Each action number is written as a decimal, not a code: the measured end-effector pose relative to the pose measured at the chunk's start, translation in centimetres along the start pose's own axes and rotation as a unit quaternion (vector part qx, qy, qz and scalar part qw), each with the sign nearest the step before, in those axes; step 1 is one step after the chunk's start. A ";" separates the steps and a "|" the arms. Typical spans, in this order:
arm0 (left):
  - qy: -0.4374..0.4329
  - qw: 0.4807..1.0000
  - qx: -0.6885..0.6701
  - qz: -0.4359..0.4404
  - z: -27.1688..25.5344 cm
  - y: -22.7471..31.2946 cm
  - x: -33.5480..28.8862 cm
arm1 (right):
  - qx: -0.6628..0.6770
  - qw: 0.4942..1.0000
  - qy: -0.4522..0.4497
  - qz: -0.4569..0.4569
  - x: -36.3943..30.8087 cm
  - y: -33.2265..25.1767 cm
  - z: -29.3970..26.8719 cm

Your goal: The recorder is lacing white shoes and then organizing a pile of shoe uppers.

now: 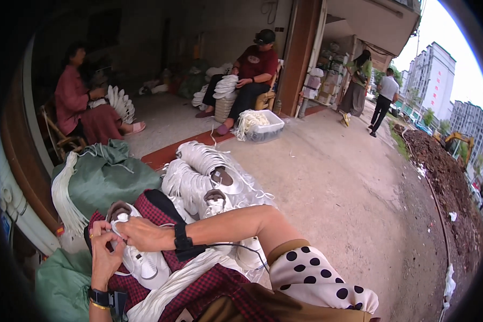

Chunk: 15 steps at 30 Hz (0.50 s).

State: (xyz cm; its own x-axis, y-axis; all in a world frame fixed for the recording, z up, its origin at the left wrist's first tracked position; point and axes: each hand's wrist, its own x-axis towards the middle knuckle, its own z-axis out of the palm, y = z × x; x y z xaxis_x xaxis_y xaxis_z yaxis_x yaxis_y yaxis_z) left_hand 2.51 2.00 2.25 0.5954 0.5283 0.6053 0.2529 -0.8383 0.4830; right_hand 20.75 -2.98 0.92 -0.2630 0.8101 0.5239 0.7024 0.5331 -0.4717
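Note:
A white sneaker [144, 266] with a brown lining rests across my lap, its toe pointing toward me. At its lacing, my left hand [103, 246] pinches the shoelace with thumb and forefinger. My right hand [146, 234] reaches over the sneaker from the right, its closed fingers on the shoelace beside the tongue. The fingers hide most of that lace. A thick bundle of white shoelaces [180, 280] lies over the red-and-black checked cloth [201, 284] on my lap. Another white lace bundle [67, 196] hangs over a green sack [110, 174] at the left.
Rows of white shoe uppers [198, 166] lie on plastic sheeting ahead. A clear tub [265, 129] holds white laces. Two seated people [72, 102] [257, 67] handle stacked uppers, and two others [386, 94] walk on the right. Another green sack [64, 287] sits lower left.

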 end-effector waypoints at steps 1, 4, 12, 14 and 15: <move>0.004 0.999 -0.033 -0.012 -0.1 0.1 -0.1 | -0.001 1.000 0.029 -0.006 -0.2 0.0 0.0; 0.012 0.993 -0.112 -0.030 -0.8 -0.6 -0.9 | 0.001 0.999 0.038 0.015 -0.4 -0.1 -0.1; -0.023 0.993 0.074 -0.090 -7.4 -7.8 -6.0 | -0.001 0.992 0.127 -0.013 0.0 0.2 0.7; 0.019 0.986 0.155 -0.057 -9.4 -9.9 -7.2 | 0.085 0.991 0.093 0.046 0.1 1.0 0.2; 0.060 0.972 0.223 0.045 -10.5 -11.1 -7.6 | 0.125 0.987 0.083 0.066 0.1 1.3 0.0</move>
State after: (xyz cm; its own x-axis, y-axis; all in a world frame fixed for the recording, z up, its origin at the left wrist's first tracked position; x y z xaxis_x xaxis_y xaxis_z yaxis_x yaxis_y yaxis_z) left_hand -12.87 8.74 -1.06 0.5435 0.4399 0.7149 0.5257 -0.8424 0.1187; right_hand 21.64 -2.19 0.31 -0.0545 0.8366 0.5451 0.5325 0.4862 -0.6929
